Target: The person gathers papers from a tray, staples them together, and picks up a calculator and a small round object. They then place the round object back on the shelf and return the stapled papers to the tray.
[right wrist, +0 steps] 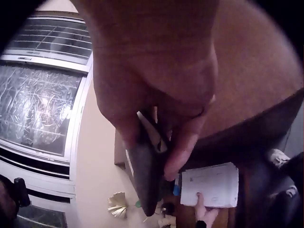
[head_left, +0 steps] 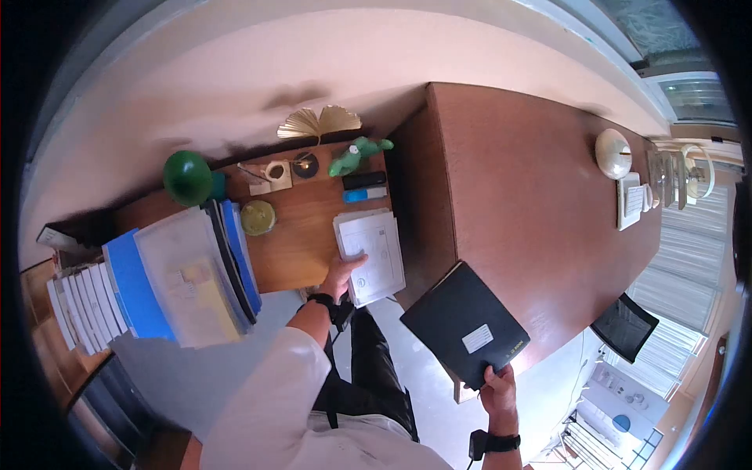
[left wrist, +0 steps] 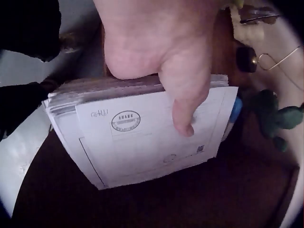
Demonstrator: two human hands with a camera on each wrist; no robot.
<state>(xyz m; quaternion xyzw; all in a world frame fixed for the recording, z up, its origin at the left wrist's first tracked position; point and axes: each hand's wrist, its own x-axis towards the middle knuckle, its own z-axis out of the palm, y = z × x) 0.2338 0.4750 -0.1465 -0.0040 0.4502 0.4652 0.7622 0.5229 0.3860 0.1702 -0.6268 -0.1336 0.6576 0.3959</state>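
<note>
My left hand (head_left: 339,276) grips a thick stack of papers (head_left: 374,247) at its near left side, on the right end of the wooden shelf. In the left wrist view the thumb lies across the top sheet (left wrist: 142,147), which bears an oval stamp; the other fingers are hidden behind the stack. My right hand (head_left: 499,389) pinches a black folder (head_left: 450,317) by its near corner, thumb on the cover beside a white label (head_left: 477,338). That folder is held up in front of the brown cabinet's near edge and appears nearly edge-on in the right wrist view.
Blue and clear folders (head_left: 184,274) and white books (head_left: 90,305) stand at left. Along the shelf are a green lamp (head_left: 188,178), a candle (head_left: 258,218), a green cactus figure (head_left: 356,159) and a blue box (head_left: 365,195). A large brown cabinet top (head_left: 540,204) rises at right.
</note>
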